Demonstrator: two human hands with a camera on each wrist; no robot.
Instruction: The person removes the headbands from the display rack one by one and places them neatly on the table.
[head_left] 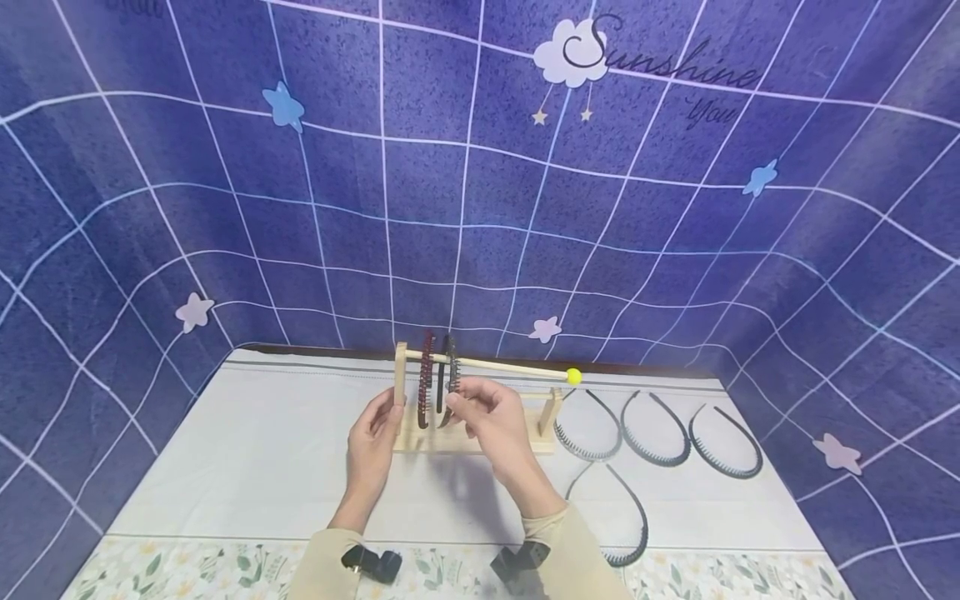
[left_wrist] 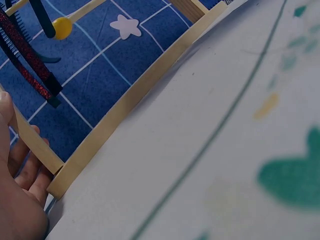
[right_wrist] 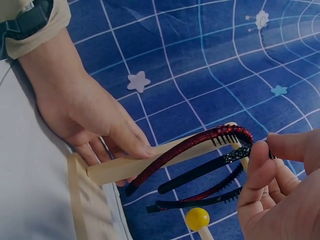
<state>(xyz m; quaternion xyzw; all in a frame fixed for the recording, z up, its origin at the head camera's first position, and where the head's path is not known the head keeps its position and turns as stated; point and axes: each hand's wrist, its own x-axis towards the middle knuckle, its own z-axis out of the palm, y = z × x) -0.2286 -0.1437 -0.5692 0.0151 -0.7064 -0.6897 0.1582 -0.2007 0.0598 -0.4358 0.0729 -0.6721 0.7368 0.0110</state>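
A wooden stand [head_left: 472,450] has a tall post [head_left: 401,383] at its left end and an upper rod [head_left: 517,367] tipped with a yellow ball [head_left: 573,377]. My left hand [head_left: 372,437] grips the tall post, thumb in front and fingers behind. From the rod hangs a glittery red headband [right_wrist: 200,139] with comb teeth. To its right on the same rod is a black headband [right_wrist: 200,173] with a sparkly top, which my right hand [right_wrist: 290,185] pinches between thumb and fingers. The right fingers partly cover that headband.
Several dark toothed headbands lie on the white cloth to the right: one beside the stand [head_left: 592,457], others farther right [head_left: 663,460] [head_left: 738,473], and one nearer the front [head_left: 641,533]. A shorter post [head_left: 551,410] holds a lower rod. A blue gridded curtain [head_left: 480,192] hangs behind.
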